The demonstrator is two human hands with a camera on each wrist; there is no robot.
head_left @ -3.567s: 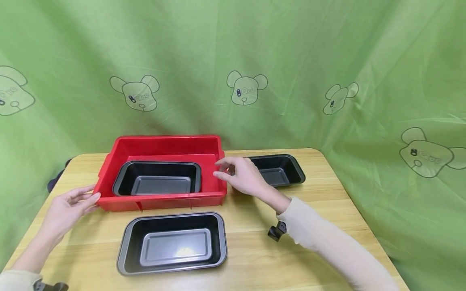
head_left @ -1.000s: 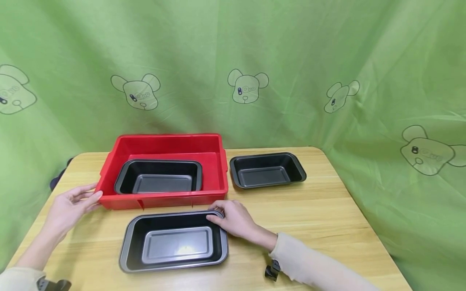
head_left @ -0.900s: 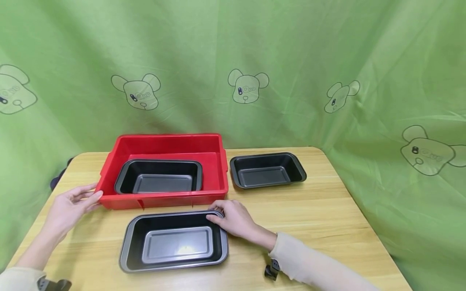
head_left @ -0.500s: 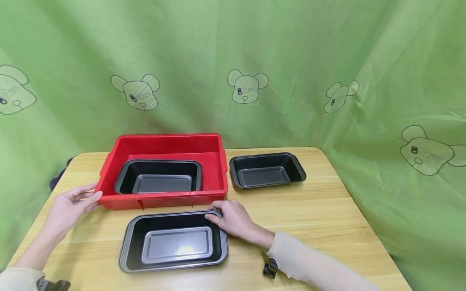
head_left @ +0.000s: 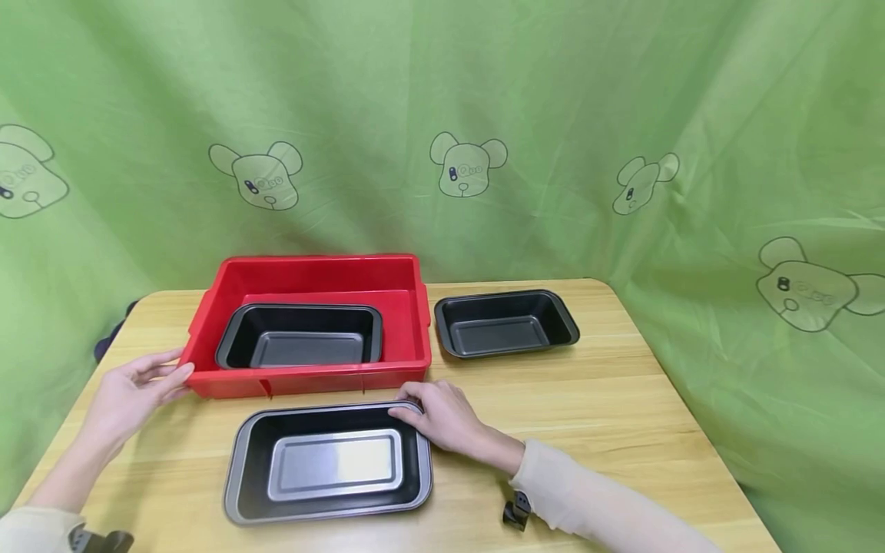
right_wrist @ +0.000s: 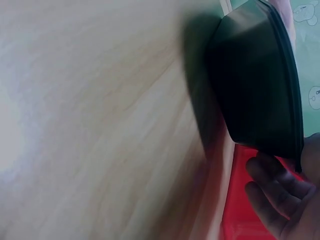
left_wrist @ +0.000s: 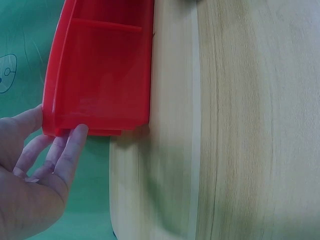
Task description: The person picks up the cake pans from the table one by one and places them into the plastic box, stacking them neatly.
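Front pan (head_left: 335, 465): on the near side of the red bin (head_left: 401, 338), just beside its front wall, cavity facing up. Your right hand (head_left: 445, 415) grips the right corner closest to the red bin, thumb inside the rim, fingers curled outside and under it. Against 3.6 s ago: that hand was then at the right end of the red bin, partly covering the right pan (head_left: 505, 334); it is now on the front pan. Against 0.5 s ago: your grip is unchanged, the front pan's near edge sits slightly lower in the head view, and the bright reflection on its floor has spread. You cannot tell from these views whether its whole base is off the table (head_left: 588, 430). Your left hand (head_left: 134, 395) holds the near left corner of the red bin between thumb and fingers, same place as in every earlier frame. Inner pan (head_left: 307, 349): inside the red bin, toward its left and near walls, unmoved. Right pan: just right of the red bin, now fully uncovered. Green curtain (head_left: 346, 92) hangs behind the red bin.
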